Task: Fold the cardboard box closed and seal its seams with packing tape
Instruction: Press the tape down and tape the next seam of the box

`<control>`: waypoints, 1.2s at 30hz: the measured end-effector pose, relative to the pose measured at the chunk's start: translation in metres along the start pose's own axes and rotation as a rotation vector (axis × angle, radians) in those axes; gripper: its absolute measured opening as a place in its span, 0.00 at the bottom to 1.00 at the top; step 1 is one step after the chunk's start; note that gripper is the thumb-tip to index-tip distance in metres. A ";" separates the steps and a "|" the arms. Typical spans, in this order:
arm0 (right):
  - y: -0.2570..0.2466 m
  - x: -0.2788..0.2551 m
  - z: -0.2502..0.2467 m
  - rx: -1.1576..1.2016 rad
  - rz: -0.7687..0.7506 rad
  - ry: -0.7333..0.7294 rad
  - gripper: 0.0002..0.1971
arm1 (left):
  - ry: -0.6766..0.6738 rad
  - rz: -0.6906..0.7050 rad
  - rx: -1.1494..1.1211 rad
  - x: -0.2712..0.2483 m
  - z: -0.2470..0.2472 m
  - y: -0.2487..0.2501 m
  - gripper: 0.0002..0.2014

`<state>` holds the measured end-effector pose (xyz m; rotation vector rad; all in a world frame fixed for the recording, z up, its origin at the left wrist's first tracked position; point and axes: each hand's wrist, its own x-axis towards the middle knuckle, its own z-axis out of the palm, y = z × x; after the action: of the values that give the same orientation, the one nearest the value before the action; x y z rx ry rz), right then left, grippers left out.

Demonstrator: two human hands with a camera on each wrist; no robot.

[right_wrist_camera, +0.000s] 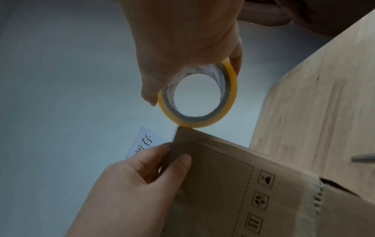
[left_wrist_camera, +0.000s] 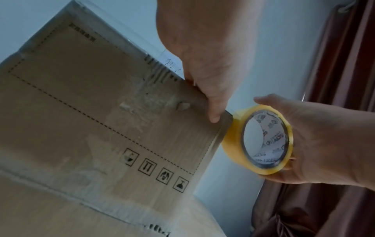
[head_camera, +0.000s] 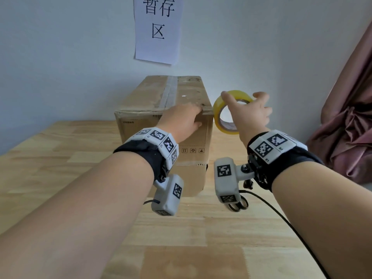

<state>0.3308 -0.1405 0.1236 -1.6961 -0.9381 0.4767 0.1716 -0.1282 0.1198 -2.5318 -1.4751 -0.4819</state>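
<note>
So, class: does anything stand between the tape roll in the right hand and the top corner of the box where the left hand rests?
Nothing visible does. The yellow tape roll in the right hand sits right beside the cardboard box, at its near top corner, next to the left hand gripping the top edge.

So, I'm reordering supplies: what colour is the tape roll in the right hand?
Translucent yellow tape roll, with a white printed core; clearest in the left wrist view.

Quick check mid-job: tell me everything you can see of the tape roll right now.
The tape roll is a yellowish translucent ring on a printed white core, its centre hollow. The right hand grips it by the outer rim, held in the air on edge beside the cardboard box, at its upper near right corner; the right wrist view shows it touching that corner.
</note>
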 end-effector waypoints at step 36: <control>0.044 0.007 -0.005 0.230 0.293 -0.153 0.38 | 0.054 0.075 0.093 0.007 0.007 0.002 0.22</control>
<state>0.3541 -0.1431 0.0851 -1.6072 -0.7125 0.8864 0.1781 -0.1208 0.1155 -2.4715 -1.3469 -0.4561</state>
